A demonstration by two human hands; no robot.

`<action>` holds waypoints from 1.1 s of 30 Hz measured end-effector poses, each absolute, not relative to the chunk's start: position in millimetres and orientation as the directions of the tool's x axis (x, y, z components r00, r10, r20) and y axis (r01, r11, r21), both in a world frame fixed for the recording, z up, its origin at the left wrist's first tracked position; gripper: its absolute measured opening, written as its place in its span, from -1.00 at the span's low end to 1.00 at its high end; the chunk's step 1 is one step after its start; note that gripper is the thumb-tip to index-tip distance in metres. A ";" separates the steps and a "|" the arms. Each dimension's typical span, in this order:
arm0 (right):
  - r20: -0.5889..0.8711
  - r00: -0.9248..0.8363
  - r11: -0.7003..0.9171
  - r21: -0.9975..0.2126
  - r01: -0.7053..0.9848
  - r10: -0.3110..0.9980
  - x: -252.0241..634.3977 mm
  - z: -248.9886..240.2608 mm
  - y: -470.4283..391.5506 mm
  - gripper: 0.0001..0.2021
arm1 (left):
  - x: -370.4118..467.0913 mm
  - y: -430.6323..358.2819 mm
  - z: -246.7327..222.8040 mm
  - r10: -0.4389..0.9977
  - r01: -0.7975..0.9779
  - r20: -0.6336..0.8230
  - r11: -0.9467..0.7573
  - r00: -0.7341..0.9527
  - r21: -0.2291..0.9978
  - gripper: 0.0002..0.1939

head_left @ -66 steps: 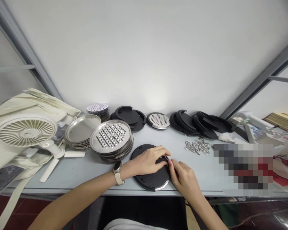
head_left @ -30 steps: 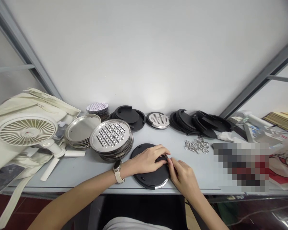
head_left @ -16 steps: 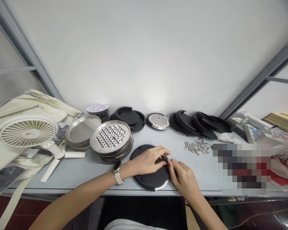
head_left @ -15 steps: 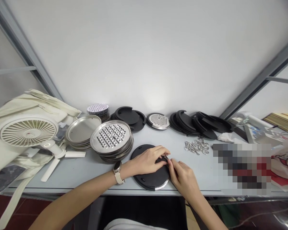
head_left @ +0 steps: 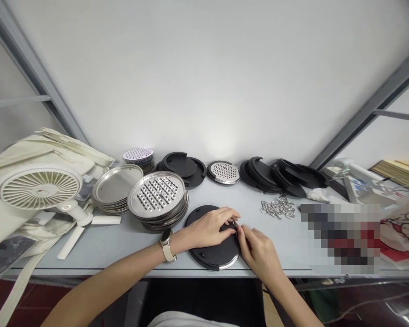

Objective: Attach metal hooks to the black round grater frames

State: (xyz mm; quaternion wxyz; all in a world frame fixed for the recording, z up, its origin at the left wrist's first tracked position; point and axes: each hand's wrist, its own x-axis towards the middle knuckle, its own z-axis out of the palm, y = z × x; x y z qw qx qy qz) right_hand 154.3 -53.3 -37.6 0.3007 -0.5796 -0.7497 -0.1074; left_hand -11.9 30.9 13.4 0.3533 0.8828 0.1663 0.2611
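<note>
To steady the black disc (head_left: 211, 255) by the worktop's (head_left: 291, 247) near edge, presumably, rests the left hand (head_left: 211, 229) across it, half curled, of uncertain grip, and pinches a small metal piece (head_left: 235, 224) at its far-right rim with the right hand (head_left: 261, 250).

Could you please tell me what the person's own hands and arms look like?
The left hand and right hand show no gloves, and no sleeves cover the visible forearms. The left wrist wears a watch with a round, dark dial and pale cream strap; the right wrist looks unadorned.
</note>
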 end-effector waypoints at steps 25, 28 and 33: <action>0.593 -0.155 0.314 -0.174 0.933 0.790 152.4 -32.7 -53.9 -0.71 | -12.9 30.0 15.0 0.455 0.111 0.350 -0.723 0.819 0.681 -0.69; 0.603 -0.145 0.311 -0.180 0.933 0.785 152.3 -32.5 -54.0 -0.71 | -12.7 29.8 14.6 0.458 0.107 0.342 -0.710 0.820 0.696 -0.69; 0.605 -0.134 0.305 -0.189 0.933 0.785 153.1 -33.9 -53.1 -0.71 | -13.0 29.5 14.2 0.464 0.113 0.338 -0.708 0.819 0.697 -0.68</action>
